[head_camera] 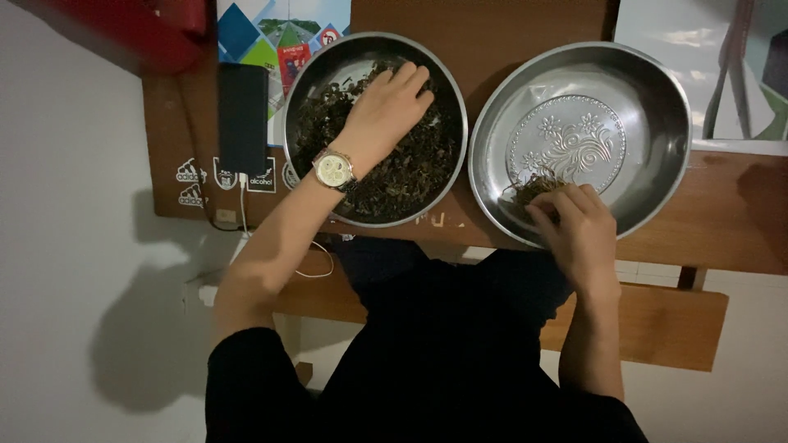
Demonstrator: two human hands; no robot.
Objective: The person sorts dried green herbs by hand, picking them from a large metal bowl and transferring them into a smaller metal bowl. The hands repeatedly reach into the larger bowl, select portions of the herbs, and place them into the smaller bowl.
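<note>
Two round metal vessels sit side by side on a brown wooden table point(722, 221). The landmark is the left bowl point(305, 82), the smaller and deeper of the two, filled across most of its floor with dark dried leaves point(410, 172).

Left hand point(386, 111): inside the left bowl, palm down on the leaf mass, fingers pointing toward the bowl's far rim. The fingers are loosely curled into the leaves; whether they have closed on any cannot be told. A wristwatch point(333, 170) sits on this wrist, over the bowl's near edge.

Right hand point(579, 226): to the right of the left bowl, at the near rim of the embossed basin point(657, 107). Fingertips are pinched on a small tuft of leaves point(533, 185) lying on the basin's near slope, just left of the fingers. The rest of the basin floor shows only its flower pattern.

Governing relation: the bulk of the leaves lies directly under the left hand; the small tuft touches the right hand only. The two vessels nearly touch rim to rim.

A dark power bank point(242, 115) with a white cable lies just left of the left bowl.
</note>
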